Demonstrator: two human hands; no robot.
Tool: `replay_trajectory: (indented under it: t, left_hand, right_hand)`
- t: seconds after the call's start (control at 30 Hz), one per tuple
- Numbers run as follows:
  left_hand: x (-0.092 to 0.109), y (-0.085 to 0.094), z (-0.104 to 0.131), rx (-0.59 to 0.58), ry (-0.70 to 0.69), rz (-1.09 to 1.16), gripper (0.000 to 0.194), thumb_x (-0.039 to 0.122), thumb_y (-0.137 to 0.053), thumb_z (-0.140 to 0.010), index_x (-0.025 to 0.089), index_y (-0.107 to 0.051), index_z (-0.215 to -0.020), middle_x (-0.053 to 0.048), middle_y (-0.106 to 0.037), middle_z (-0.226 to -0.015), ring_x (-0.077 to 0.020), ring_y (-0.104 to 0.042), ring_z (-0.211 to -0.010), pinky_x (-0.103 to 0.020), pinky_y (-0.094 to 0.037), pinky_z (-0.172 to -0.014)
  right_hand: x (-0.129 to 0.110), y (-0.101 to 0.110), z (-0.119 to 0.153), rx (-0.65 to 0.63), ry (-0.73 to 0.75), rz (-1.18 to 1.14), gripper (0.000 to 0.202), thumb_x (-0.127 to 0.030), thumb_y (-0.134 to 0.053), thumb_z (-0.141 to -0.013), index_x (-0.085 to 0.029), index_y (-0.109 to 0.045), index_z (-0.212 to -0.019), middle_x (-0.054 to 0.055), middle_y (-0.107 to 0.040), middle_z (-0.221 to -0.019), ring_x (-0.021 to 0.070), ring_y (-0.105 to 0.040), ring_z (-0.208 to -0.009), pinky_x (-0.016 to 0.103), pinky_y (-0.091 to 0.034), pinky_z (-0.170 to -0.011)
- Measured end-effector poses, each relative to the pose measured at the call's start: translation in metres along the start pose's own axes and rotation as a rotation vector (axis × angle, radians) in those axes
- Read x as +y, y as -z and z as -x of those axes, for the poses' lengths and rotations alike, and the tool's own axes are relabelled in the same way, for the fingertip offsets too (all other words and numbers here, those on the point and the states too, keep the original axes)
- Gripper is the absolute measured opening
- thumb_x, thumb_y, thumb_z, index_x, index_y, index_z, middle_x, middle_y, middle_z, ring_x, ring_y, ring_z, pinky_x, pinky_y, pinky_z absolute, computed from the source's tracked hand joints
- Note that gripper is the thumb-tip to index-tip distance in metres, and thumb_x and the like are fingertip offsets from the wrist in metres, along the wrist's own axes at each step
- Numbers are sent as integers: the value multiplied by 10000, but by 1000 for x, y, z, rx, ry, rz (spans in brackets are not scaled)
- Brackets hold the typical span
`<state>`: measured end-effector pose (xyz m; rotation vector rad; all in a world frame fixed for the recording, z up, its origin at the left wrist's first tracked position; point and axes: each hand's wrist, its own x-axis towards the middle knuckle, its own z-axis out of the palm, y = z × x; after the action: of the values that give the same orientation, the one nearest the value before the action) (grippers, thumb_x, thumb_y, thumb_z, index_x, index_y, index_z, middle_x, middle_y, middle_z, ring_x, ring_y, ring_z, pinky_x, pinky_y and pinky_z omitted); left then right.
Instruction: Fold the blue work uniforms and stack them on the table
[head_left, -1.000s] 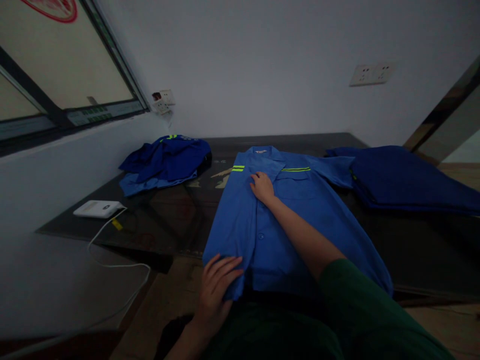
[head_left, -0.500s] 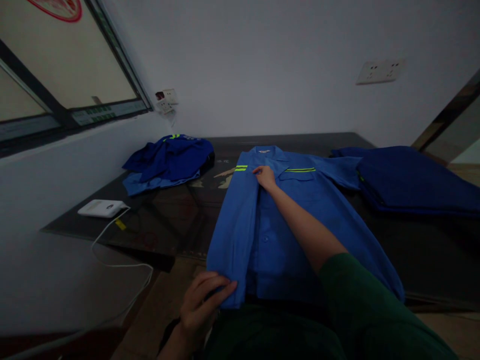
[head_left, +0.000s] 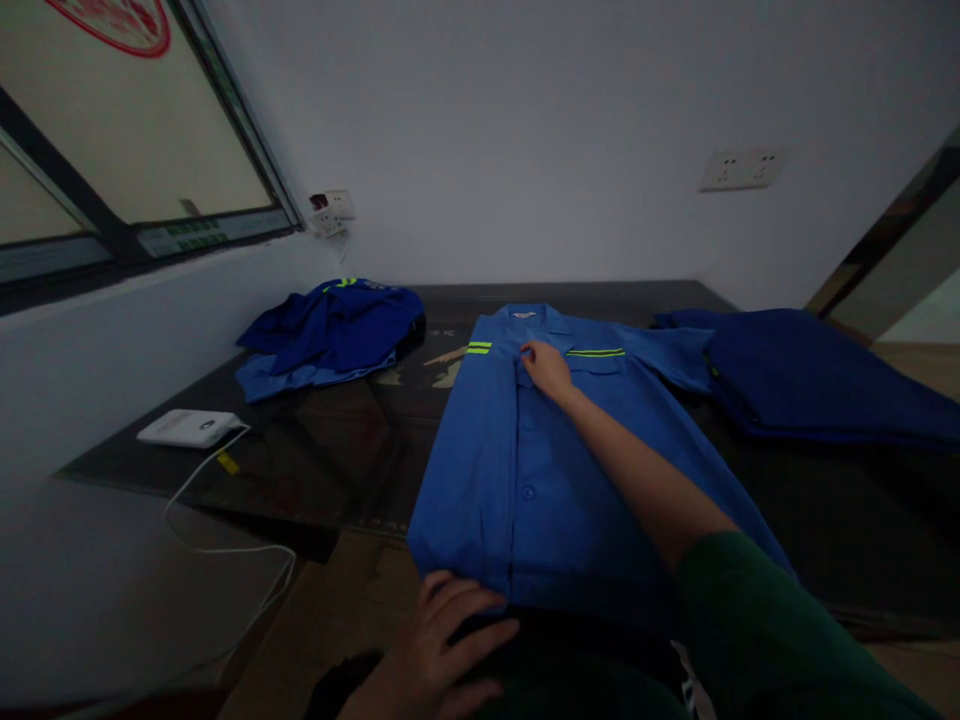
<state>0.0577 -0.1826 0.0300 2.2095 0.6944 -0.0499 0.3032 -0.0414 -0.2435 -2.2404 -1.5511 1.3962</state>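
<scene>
Clock reference: 12 is pointing to the wall, dial centred on the shirt.
Blue shirt: is lying front up on the dark table, collar at 12, hem at 6 near the wearer's body.
Left-side sleeve: is lying lengthwise over the front, from the yellow-green bands at 11 down toward 7.
Other sleeve: is stretching out at 2, its end meeting the folded dark blue clothes.
Right hand: is resting on the shirt front just below the collar, at 12; fingertips standing narrow, close together; whether cloth is between them, cannot tell.
Left hand: is sitting at 7 with fingers spread wide, overlapping the shirt's bottom edge.
Folded dark blue clothes: are lying stacked between 2 and 3.
Crumpled blue clothes: are lying heaped at 10.
White device: is lying at 9, its white cable drooping past the table edge.
Wall sockets: are showing at 1.
</scene>
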Motion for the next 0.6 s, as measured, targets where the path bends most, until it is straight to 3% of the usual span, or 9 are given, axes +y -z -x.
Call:
replay_trajectory:
  t: [0.13, 0.23, 0.33, 0.43, 0.5, 0.6]
  left_hand:
    - [-24, 29, -54, 212, 45, 39, 309, 143, -476, -898, 228, -607, -1165, -54, -683, -1017, -173, -619, -966, -350, -431, -912]
    - [-71, 29, -121, 229, 248, 155, 249, 166, -448, -923, 199, -646, -1070, -56, -677, -1003, -182, -621, -973, -354, -462, -903]
    - [-136, -1, -183, 190, 352, 185, 252, 123, -468, -895, 144, -637, -1082, -84, -663, -1077, -195, -601, -1046, -358, -458, -955]
    - [-192, -42, -223, 72, 427, 75, 331, 55, -500, -847, 76, -595, -1162, -142, -622, -1187, -226, -552, -1145, -365, -410, -1026]
    - [-218, -64, -239, 26, 441, 30, 366, 52, -496, -848, 57, -564, -1208, -165, -593, -1236, -239, -528, -1182, -373, -396, -1041]
    - [-241, -85, -254, 9, 433, 13, 355, 58, -479, -861, 67, -565, -1206, -164, -606, -1216, -239, -544, -1157, -386, -406, -1027]
  right_hand:
    - [20, 10, 9, -82, 46, 42, 244, -250, -595, -850, -197, -669, -1076, 64, -680, -1095, 214, -609, -1027, 294, -460, -871]
    - [25, 12, 18, -144, 127, 100, 269, -330, -660, -817, -230, -685, -1066, 51, -676, -1120, 230, -593, -1068, 312, -451, -901]
    - [20, 13, 24, -163, 238, 198, 314, -342, -635, -842, -243, -665, -1138, 64, -645, -1191, 247, -559, -1122, 323, -437, -925]
    - [13, 16, 27, -192, 315, 273, 260, -269, -542, -896, -233, -678, -1114, 75, -652, -1174, 248, -561, -1107, 315, -433, -916]
    - [11, 20, 27, -202, 345, 327, 263, -209, -470, -918, -205, -690, -1061, 97, -669, -1115, 246, -577, -1067, 308, -441, -887]
    - [15, 25, 28, -190, 406, 406, 285, -172, -411, -932, -155, -676, -1033, 122, -674, -1050, 239, -585, -1022, 295, -450, -848]
